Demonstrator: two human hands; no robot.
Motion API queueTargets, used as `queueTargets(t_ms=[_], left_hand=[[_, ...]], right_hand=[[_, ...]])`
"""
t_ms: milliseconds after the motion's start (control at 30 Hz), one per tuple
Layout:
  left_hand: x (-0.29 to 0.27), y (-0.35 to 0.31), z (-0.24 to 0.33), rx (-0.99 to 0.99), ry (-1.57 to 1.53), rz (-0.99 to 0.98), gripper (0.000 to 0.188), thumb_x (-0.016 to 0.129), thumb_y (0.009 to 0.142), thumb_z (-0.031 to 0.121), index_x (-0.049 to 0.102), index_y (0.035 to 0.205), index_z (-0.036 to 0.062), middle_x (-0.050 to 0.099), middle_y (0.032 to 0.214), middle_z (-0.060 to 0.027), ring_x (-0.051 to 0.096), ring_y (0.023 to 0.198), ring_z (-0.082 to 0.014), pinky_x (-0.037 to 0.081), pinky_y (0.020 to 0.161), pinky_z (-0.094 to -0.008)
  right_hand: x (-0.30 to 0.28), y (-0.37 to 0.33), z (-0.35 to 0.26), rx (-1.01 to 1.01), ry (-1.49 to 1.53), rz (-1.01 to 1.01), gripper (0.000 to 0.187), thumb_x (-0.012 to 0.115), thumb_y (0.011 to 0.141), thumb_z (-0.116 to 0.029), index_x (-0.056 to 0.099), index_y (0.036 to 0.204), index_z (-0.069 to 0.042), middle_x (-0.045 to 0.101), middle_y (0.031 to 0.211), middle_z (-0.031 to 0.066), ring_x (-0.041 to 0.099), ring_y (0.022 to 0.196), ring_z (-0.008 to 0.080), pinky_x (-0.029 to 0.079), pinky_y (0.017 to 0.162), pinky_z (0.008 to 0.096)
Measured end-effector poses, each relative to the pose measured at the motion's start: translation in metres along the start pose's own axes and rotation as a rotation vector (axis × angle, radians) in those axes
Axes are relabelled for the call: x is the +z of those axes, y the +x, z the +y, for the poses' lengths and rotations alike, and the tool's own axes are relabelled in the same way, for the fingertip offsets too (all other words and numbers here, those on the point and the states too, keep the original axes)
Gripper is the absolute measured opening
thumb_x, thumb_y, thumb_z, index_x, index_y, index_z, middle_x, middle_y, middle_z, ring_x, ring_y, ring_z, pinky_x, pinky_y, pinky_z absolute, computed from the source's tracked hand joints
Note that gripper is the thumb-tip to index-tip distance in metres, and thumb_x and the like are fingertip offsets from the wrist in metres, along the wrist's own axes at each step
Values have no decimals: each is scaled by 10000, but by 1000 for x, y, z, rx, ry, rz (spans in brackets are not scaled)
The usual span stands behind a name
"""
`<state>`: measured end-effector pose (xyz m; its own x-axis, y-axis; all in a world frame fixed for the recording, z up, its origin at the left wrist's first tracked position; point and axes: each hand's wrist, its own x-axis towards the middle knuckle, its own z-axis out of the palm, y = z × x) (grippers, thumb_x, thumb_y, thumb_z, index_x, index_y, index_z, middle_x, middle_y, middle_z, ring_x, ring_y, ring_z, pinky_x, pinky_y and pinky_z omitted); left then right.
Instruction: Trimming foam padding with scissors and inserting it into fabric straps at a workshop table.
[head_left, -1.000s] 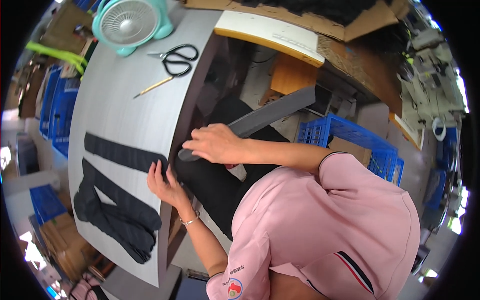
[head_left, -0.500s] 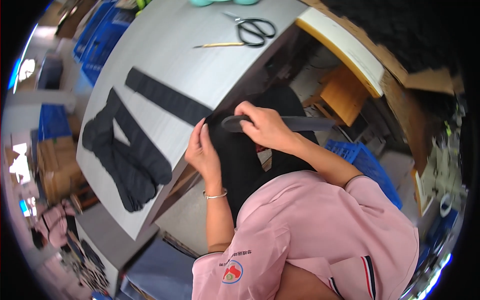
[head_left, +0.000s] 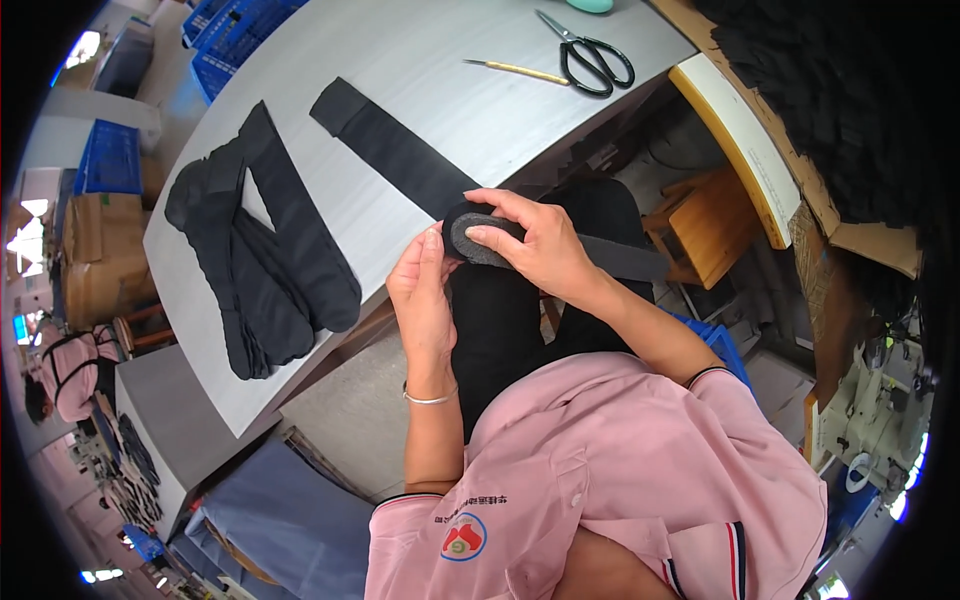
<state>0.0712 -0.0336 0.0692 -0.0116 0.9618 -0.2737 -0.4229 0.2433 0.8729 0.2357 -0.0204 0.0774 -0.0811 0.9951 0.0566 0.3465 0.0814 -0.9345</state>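
R hand (head_left: pixel 535 245) is curled firmly round the grey strip (head_left: pixel 625 260), thumb flat on its rounded tip; L hand (head_left: pixel 422 285), thumb & finger pinched tight just left of the tip, has a black edge, prob. the near end of the black band (head_left: pixel 400 145). Band lies ahead-left of my hands on the table (head_left: pixel 500 110). Risk: if L pinch slips, edge could skew or bunch round the tip. Strip's tail sticks out right, past R hand, so a knock there might twist it, poss. misaligning both.
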Motion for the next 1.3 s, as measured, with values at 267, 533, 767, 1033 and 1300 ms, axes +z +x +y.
queueTargets(t_ms=[267, 533, 767, 1033, 1300], left_hand=[[0, -6, 6, 7, 32, 18, 286, 706, 887, -23, 639, 1162, -68, 713, 1047, -109, 665, 901, -115, 530, 791, -221], [-4, -9, 6, -31, 87, 73, 243, 726, 880, 9, 667, 1108, -51, 726, 972, -77, 658, 789, -87, 518, 709, -207], [-9, -11, 5, -19, 74, 16, 256, 707, 894, 20, 652, 1132, -58, 725, 989, -85, 674, 811, -93, 541, 727, -211], [-3, -14, -6, -55, -23, 128, 226, 713, 898, 33, 693, 1115, -27, 722, 965, -54, 650, 800, -80, 522, 726, -213], [-9, -15, -18, -34, 82, 177, 271, 705, 910, 50, 684, 1169, -26, 723, 983, -52, 652, 789, -82, 527, 713, -205]], right_hand=[[4, -2, -6, 69, 90, -34, 368, 721, 888, -100, 642, 1238, -15, 688, 824, 61, 616, 754, 55, 499, 673, 222], [6, -4, -6, 59, 102, -61, 349, 714, 889, -108, 646, 1219, -18, 691, 811, 54, 629, 749, 59, 502, 678, 225], [9, -5, -7, -83, 23, 102, 316, 721, 876, -109, 661, 1169, -7, 684, 864, 70, 628, 769, 96, 508, 710, 260], [16, -6, 4, -83, 59, 52, 178, 722, 864, -79, 656, 996, 21, 675, 879, 72, 616, 758, 98, 496, 685, 253], [15, -7, 8, 31, 102, -58, 246, 729, 868, -91, 681, 1089, 6, 713, 876, 50, 636, 776, 70, 507, 685, 233]])
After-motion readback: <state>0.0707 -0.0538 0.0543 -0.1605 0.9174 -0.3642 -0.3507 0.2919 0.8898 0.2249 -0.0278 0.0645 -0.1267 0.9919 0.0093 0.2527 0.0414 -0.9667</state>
